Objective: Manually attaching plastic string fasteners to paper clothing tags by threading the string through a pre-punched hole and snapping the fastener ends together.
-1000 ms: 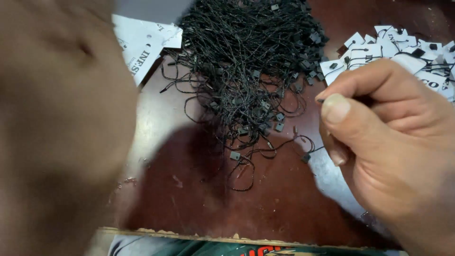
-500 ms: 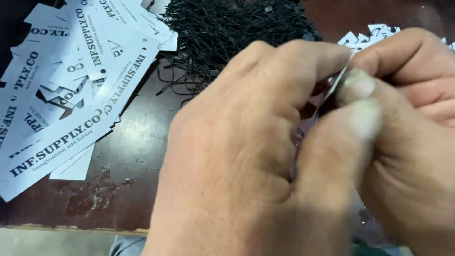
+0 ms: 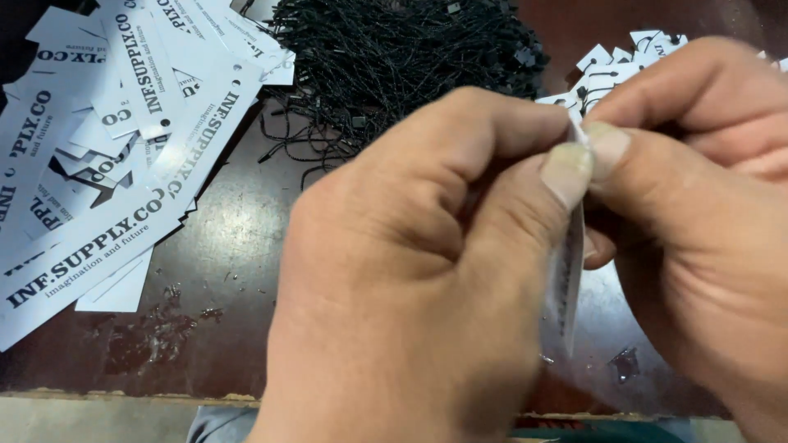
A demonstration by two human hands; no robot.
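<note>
Two hands, the left hand (image 3: 410,287) and the right hand (image 3: 706,221), are showing along with one white tag (image 3: 566,271), one heap of black strings (image 3: 402,57) and two piles of white tags (image 3: 98,139), too many for counting.

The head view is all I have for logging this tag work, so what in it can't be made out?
- White tag: seen edge-on between left hand and right hand, so its face is unreadable.
- Whether a black string is on it: fingers hide the top.
- Finished tags: cut off by the right hand and the frame edge.
- Black string pile: top cropped, strands too fine to count.
</note>
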